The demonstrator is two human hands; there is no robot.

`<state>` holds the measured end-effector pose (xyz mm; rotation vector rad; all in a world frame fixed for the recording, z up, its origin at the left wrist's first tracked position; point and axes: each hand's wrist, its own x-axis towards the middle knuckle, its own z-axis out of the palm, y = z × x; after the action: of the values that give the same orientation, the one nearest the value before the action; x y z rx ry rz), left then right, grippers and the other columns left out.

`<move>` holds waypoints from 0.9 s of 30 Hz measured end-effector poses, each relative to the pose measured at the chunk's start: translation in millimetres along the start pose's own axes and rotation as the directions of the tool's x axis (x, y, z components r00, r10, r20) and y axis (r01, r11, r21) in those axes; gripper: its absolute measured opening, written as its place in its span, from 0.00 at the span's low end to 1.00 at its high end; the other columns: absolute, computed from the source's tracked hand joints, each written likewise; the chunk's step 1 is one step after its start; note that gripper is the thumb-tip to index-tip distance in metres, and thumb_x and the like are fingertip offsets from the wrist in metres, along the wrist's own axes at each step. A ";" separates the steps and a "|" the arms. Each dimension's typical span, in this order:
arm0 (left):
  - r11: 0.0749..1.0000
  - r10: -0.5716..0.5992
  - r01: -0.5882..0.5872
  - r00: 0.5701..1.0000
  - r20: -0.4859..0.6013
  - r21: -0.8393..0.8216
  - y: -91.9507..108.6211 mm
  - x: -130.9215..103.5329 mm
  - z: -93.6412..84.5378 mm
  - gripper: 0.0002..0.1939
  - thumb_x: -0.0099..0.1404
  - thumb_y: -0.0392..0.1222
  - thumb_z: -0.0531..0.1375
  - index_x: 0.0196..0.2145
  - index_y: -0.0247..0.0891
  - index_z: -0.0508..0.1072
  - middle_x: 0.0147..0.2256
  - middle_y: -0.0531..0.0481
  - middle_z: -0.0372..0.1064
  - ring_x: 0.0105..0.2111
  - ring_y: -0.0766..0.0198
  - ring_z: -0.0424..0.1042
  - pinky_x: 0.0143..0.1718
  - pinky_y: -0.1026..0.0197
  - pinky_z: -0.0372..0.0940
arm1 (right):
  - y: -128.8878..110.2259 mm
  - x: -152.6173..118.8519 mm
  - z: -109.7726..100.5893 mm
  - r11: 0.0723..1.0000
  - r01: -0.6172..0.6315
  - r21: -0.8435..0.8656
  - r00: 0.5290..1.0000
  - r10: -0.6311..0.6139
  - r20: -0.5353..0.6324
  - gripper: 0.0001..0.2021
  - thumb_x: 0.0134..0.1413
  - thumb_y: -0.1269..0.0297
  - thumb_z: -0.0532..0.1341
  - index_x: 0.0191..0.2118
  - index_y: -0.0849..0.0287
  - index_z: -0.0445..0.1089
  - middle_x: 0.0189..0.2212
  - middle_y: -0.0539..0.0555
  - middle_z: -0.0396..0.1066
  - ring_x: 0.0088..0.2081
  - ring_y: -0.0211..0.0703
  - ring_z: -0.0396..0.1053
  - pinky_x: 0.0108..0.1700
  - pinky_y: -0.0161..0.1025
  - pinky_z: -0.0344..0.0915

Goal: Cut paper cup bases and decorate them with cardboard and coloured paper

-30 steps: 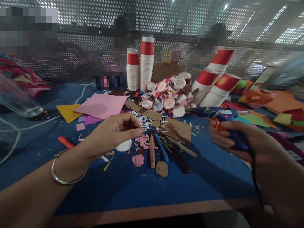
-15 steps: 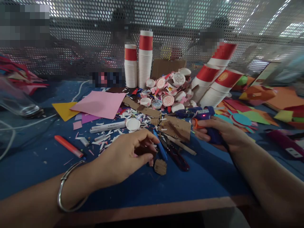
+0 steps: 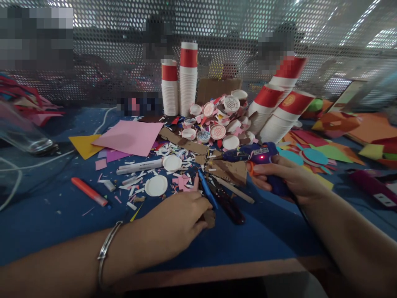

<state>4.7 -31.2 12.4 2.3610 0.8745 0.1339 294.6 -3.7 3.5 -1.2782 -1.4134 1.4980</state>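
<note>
My right hand point(image 3: 285, 174) is wrapped round a blue hot glue gun point(image 3: 263, 154) with an orange trigger and a lit red light; its nozzle points left over scraps of cardboard point(image 3: 231, 169). Low at the middle of the table, my left hand point(image 3: 181, 219) has its thumb and fingers closed about a small piece of brown cardboard point(image 3: 210, 219), partly hidden by the fingers. Just beyond those fingers lie a blue pen point(image 3: 207, 188) and a dark-handled tool point(image 3: 231, 209). White paper discs point(image 3: 156, 186) and pink paper bits point(image 3: 182, 182) are left of the pen.
Tall stacks of paper cups point(image 3: 188, 82) stand at the back, with more leaning stacks point(image 3: 279, 116) on the right. Between them is a heap of decorated discs point(image 3: 217, 131). A red marker point(image 3: 89, 191), pink paper point(image 3: 130, 136) and a purple glue gun point(image 3: 374, 188) lie around.
My left hand has moved down and right onto the small cardboard piece, and its fingers have closed. A white disc and pink bits have come into view behind it. The glue gun has shifted slightly left.
</note>
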 end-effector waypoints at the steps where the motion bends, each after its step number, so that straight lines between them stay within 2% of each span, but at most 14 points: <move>1: 1.000 -0.022 0.022 1.000 0.011 0.010 1.1 -0.1 -0.7 0.06 0.67 0.30 0.58 0.38 0.36 0.74 0.40 0.45 0.75 0.40 0.54 0.73 0.42 0.53 0.65 | -0.2 0.3 0.4 1.000 0.002 -0.006 1.000 -0.002 0.000 0.19 0.55 0.52 0.68 0.21 0.59 0.68 0.15 0.50 0.65 0.20 0.36 0.59 0.25 0.36 0.55; 4: 0.997 -0.067 0.066 0.997 0.032 0.027 4.4 -0.8 -3.2 0.04 0.67 0.31 0.59 0.39 0.36 0.72 0.42 0.44 0.73 0.41 0.54 0.72 0.42 0.52 0.66 | -0.5 1.2 1.9 1.000 -0.011 -0.005 1.000 0.011 -0.014 0.19 0.53 0.51 0.69 0.21 0.58 0.67 0.15 0.50 0.65 0.19 0.35 0.58 0.23 0.34 0.53; 9: 0.999 -0.031 0.031 0.999 -0.012 0.009 5.8 -2.1 -4.1 0.07 0.65 0.29 0.60 0.39 0.37 0.71 0.46 0.44 0.69 0.39 0.58 0.71 0.39 0.56 0.66 | 0.5 1.8 3.6 1.000 -0.015 -0.005 1.000 0.015 -0.023 0.21 0.51 0.49 0.69 0.21 0.58 0.65 0.15 0.50 0.65 0.19 0.34 0.57 0.23 0.33 0.54; 12: 0.999 -0.030 0.027 0.998 -0.059 -0.045 2.5 -2.3 -3.0 0.06 0.63 0.29 0.61 0.36 0.38 0.71 0.38 0.49 0.71 0.33 0.61 0.70 0.33 0.59 0.63 | 0.8 1.4 4.7 1.000 -0.008 0.004 1.000 0.008 -0.010 0.21 0.52 0.49 0.69 0.21 0.58 0.66 0.15 0.50 0.65 0.19 0.35 0.58 0.24 0.33 0.56; 14: 0.988 -0.070 0.055 0.993 -0.100 -0.145 -1.8 -1.2 -4.6 0.05 0.62 0.31 0.62 0.34 0.39 0.71 0.31 0.52 0.72 0.30 0.62 0.70 0.31 0.60 0.62 | 0.6 0.3 5.7 1.000 -0.006 0.007 1.000 0.006 0.000 0.20 0.52 0.50 0.69 0.21 0.58 0.66 0.15 0.50 0.65 0.19 0.35 0.58 0.24 0.33 0.57; 16: 0.933 -0.159 0.106 0.978 -0.131 -0.344 -8.2 0.9 -9.4 0.03 0.64 0.34 0.62 0.34 0.40 0.70 0.28 0.54 0.73 0.28 0.63 0.72 0.29 0.61 0.63 | 0.2 -1.2 6.7 1.000 0.008 -0.008 1.000 -0.008 0.001 0.20 0.53 0.51 0.68 0.21 0.58 0.66 0.15 0.50 0.65 0.20 0.36 0.58 0.25 0.33 0.57; 18: 0.802 -0.259 0.135 0.956 -0.135 -0.581 -16.2 3.7 -16.1 0.04 0.66 0.38 0.62 0.36 0.40 0.68 0.28 0.53 0.75 0.26 0.64 0.75 0.28 0.62 0.65 | -0.4 -2.8 7.9 0.999 0.023 -0.038 1.000 -0.023 -0.002 0.20 0.55 0.50 0.67 0.21 0.58 0.67 0.15 0.50 0.65 0.20 0.36 0.58 0.25 0.34 0.57; 19: 0.755 -0.305 0.136 0.939 -0.160 -0.641 -20.4 5.3 -19.5 0.05 0.66 0.40 0.63 0.36 0.40 0.69 0.26 0.53 0.74 0.26 0.63 0.75 0.27 0.62 0.66 | -0.8 -3.5 8.7 0.998 0.024 -0.055 1.000 -0.024 -0.001 0.20 0.55 0.50 0.67 0.21 0.58 0.67 0.15 0.50 0.65 0.20 0.36 0.58 0.25 0.34 0.56; 21: 0.670 -0.400 0.118 0.889 -0.223 -0.733 -27.5 8.2 -24.8 0.08 0.65 0.41 0.65 0.40 0.39 0.71 0.27 0.52 0.77 0.28 0.63 0.77 0.28 0.62 0.68 | -1.8 -4.8 10.9 0.996 0.036 -0.086 0.999 -0.035 0.010 0.21 0.56 0.49 0.66 0.20 0.58 0.67 0.15 0.50 0.65 0.19 0.36 0.58 0.26 0.35 0.56; 23: 0.609 -0.459 0.135 0.864 -0.209 -0.782 -31.4 10.6 -27.1 0.12 0.65 0.41 0.65 0.45 0.38 0.72 0.28 0.50 0.79 0.26 0.64 0.76 0.28 0.62 0.69 | -3.2 -6.0 13.8 0.990 0.071 -0.118 0.997 -0.069 0.018 0.22 0.57 0.49 0.66 0.20 0.58 0.67 0.15 0.50 0.65 0.20 0.36 0.59 0.26 0.35 0.56; 25: 0.577 -0.485 0.150 0.854 -0.190 -0.803 -31.9 12.2 -26.8 0.13 0.64 0.40 0.66 0.46 0.37 0.73 0.29 0.49 0.80 0.26 0.64 0.78 0.28 0.62 0.70 | -4.7 -7.4 17.2 0.984 0.097 -0.148 0.995 -0.095 0.017 0.22 0.57 0.48 0.66 0.20 0.58 0.67 0.16 0.50 0.65 0.20 0.37 0.60 0.27 0.36 0.56; 27: 0.569 -0.492 0.149 0.850 -0.190 -0.809 -30.6 12.9 -25.3 0.11 0.63 0.39 0.67 0.43 0.37 0.74 0.30 0.49 0.80 0.29 0.63 0.80 0.28 0.64 0.70 | -5.9 -8.9 20.5 0.978 0.107 -0.178 0.994 -0.105 0.022 0.22 0.57 0.48 0.66 0.20 0.58 0.67 0.16 0.50 0.65 0.21 0.38 0.61 0.27 0.37 0.56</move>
<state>-9.8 7.9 13.8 1.3237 1.1443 0.7169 276.6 -17.0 9.2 -1.2796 -1.6290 1.3340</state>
